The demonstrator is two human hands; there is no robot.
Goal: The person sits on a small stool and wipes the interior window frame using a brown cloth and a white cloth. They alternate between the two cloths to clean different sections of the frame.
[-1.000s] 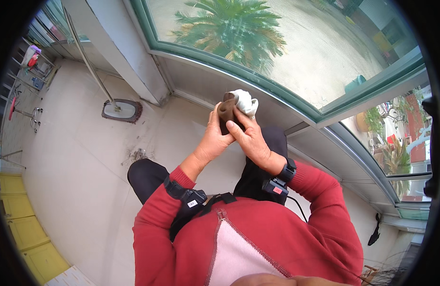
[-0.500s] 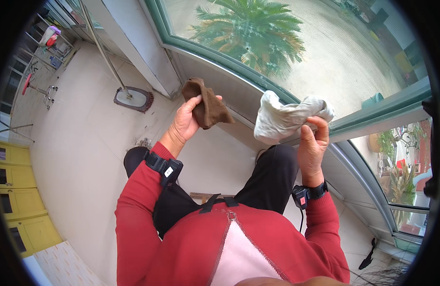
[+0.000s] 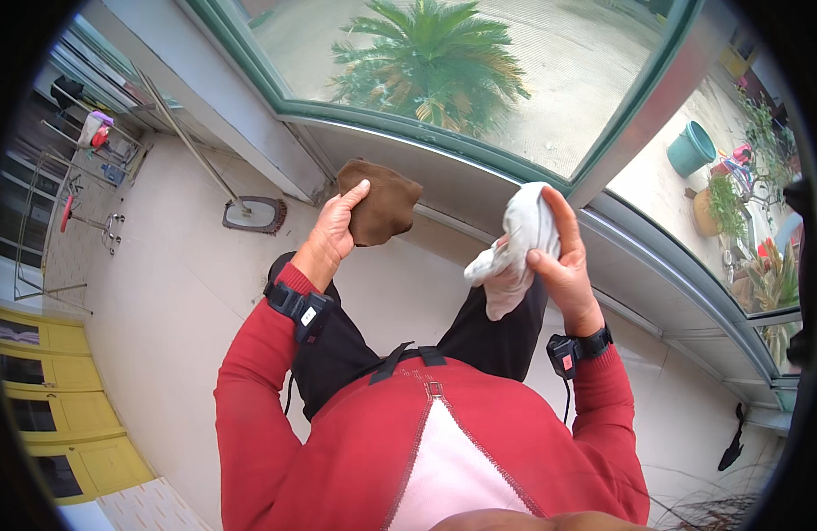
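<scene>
Here, at the far left, yellow cabinet doors (image 3: 50,416) and a metal rack (image 3: 68,221) line the edge of the pale floor (image 3: 169,310), and a long-handled mop (image 3: 249,212) leans against the wall with its flat head on the floor. The person's left hand (image 3: 333,234) is raised and closed around a brown cloth (image 3: 377,199), pinching it between thumb and fingers so that it bunches up against the green-framed window (image 3: 426,124) above the sill; the grip looks suited to pressing the cloth flat on the surface. Further right, the right hand (image 3: 559,265) is closed on a crumpled white cloth (image 3: 519,239), held up at chest height well apart from the brown one, its loose end hanging down. Both wrists carry black bands. Beyond the glass stand a palm tree (image 3: 426,66) and, to the right, a teal bucket (image 3: 692,149) among potted plants. Nothing lies between the hands and the window.
</scene>
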